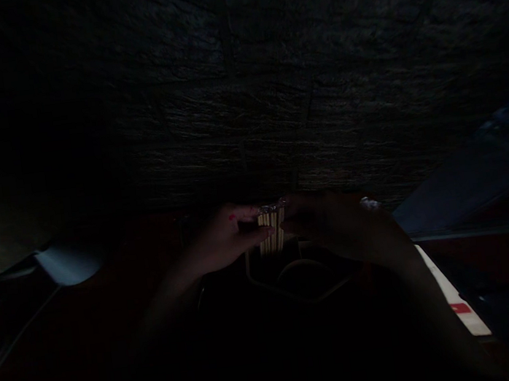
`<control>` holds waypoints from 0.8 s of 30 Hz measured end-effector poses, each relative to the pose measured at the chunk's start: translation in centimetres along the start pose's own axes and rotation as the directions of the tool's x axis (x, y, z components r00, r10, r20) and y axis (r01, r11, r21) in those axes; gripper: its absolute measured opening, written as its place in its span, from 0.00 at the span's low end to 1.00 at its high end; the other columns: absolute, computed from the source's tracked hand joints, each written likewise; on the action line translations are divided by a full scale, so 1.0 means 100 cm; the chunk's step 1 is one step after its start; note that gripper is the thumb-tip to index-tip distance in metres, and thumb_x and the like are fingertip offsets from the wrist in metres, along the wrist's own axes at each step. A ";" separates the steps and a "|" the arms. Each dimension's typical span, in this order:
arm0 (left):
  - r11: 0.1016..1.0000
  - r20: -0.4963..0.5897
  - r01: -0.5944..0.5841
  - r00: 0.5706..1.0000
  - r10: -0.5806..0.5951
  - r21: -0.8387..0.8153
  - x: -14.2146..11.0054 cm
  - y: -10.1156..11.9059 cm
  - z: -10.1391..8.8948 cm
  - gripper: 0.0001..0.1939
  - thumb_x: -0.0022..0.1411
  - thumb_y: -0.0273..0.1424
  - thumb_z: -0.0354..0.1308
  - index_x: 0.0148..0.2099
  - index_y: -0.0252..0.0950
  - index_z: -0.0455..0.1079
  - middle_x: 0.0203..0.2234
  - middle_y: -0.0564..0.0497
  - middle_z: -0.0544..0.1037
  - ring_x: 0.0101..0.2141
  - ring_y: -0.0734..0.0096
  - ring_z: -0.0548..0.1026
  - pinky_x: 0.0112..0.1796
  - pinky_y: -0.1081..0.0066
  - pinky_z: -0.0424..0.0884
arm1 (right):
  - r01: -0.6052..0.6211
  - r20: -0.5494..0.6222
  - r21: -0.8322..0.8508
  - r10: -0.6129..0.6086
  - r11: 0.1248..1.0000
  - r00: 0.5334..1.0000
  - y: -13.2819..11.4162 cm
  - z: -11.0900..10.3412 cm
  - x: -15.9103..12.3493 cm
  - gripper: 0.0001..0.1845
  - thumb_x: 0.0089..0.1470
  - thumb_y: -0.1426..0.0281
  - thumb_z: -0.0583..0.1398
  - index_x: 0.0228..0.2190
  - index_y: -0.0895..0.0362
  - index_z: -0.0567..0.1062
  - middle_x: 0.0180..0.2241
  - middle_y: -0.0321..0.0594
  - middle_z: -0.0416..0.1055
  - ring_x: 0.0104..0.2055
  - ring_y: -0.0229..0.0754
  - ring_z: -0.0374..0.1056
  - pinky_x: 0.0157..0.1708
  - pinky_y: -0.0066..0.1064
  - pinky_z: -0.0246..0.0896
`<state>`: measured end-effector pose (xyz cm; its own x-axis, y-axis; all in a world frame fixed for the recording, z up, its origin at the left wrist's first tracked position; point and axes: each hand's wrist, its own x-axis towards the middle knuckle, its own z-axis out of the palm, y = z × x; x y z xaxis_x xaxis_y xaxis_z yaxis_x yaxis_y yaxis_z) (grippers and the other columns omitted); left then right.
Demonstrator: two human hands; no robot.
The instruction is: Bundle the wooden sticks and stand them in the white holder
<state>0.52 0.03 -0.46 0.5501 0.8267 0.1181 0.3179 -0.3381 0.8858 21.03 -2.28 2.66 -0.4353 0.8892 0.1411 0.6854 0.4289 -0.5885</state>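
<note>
The scene is very dark. A bundle of thin pale sticks (270, 239) stands upright between my hands, with something shiny like clear wrap or foil (271, 207) at its top. My left hand (236, 235) grips the bundle from the left, thumb pressed against the sticks; a small red mark shows on that hand. From the right, my right hand (316, 215) closes on the same bundle, its fingers mostly lost in shadow. Just below lies a dark angular container (317, 299) with a faint rim and a curved shape inside. The lower part of the bundle fades into darkness.
A rough brick-patterned wall (245, 111) rises directly behind my hands. To the right lie a white flat object with a red patch (443, 288) and a bluish slanted panel (449, 191). A pale object (69, 262) and a thin cord (26, 333) are on the left.
</note>
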 end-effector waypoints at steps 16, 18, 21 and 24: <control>0.999 -0.001 0.040 0.999 -0.040 0.004 0.000 0.001 0.000 0.12 0.59 0.28 0.60 0.46 0.34 0.77 0.39 0.48 0.82 0.40 0.66 0.79 0.41 0.70 0.73 | -0.007 0.113 0.157 -0.011 0.988 0.994 0.012 0.005 0.003 0.09 0.57 0.70 0.58 0.39 0.54 0.78 0.36 0.36 0.78 0.37 0.39 0.74 0.34 0.28 0.64; 0.999 -0.007 0.046 0.999 -0.046 0.020 0.000 0.001 0.000 0.12 0.59 0.29 0.60 0.45 0.34 0.77 0.39 0.48 0.82 0.40 0.65 0.79 0.41 0.70 0.73 | -0.001 0.114 0.168 -0.019 0.986 0.993 0.012 0.006 0.002 0.10 0.57 0.70 0.58 0.40 0.54 0.78 0.36 0.37 0.78 0.36 0.39 0.74 0.34 0.27 0.64; 0.997 -0.012 0.070 0.997 -0.070 0.036 0.000 0.000 0.000 0.13 0.59 0.29 0.59 0.47 0.34 0.76 0.40 0.48 0.82 0.41 0.65 0.79 0.40 0.70 0.73 | 0.002 0.108 0.166 -0.021 0.986 0.994 0.012 0.006 0.002 0.11 0.57 0.70 0.58 0.42 0.53 0.77 0.36 0.37 0.78 0.37 0.39 0.74 0.34 0.27 0.65; 0.997 -0.010 0.066 0.998 -0.066 0.032 -0.001 -0.002 0.000 0.14 0.59 0.29 0.59 0.48 0.35 0.76 0.40 0.49 0.82 0.39 0.66 0.79 0.39 0.71 0.73 | -0.006 0.099 0.164 -0.010 0.986 0.995 0.011 0.005 0.000 0.12 0.56 0.70 0.59 0.42 0.53 0.77 0.37 0.37 0.78 0.37 0.39 0.74 0.34 0.27 0.65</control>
<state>0.41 -0.02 -0.65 0.5202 0.8516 0.0642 0.3782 -0.2972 0.8767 21.51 -1.84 1.62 -0.4979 0.8646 0.0677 0.5829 0.3914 -0.7121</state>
